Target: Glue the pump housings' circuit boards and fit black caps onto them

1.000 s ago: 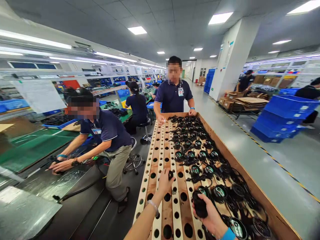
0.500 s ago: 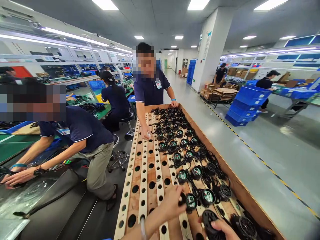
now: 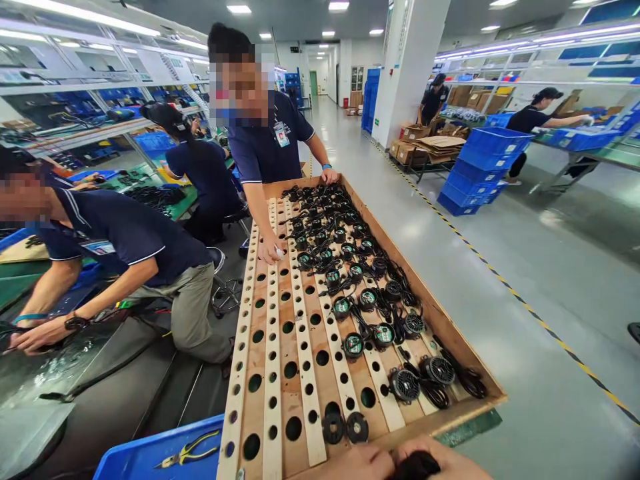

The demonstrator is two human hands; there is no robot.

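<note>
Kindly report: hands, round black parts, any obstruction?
Left hand beside right hand, which grips partly hidden black object. Two round black parts on perforated wooden board. Co-worker's hand farther along board.

Left hand point(image 3: 365, 461), right hand point(image 3: 446, 457): both bare, blurred, cropped at lower edge.

No txt legible: ID badges point(image 3: 282, 134) upper ctr & far L point(image 3: 99, 247), green labels point(image 3: 385, 333) on blk round units point(image 3: 355, 345) mid-frame, pillar's point(image 3: 400, 80) green sign point(image 3: 377, 122) upper R, all too small/blurry.

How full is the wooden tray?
Partly full: in the tray, corded black units crowd the right side, while holes along the left show bare.
</note>
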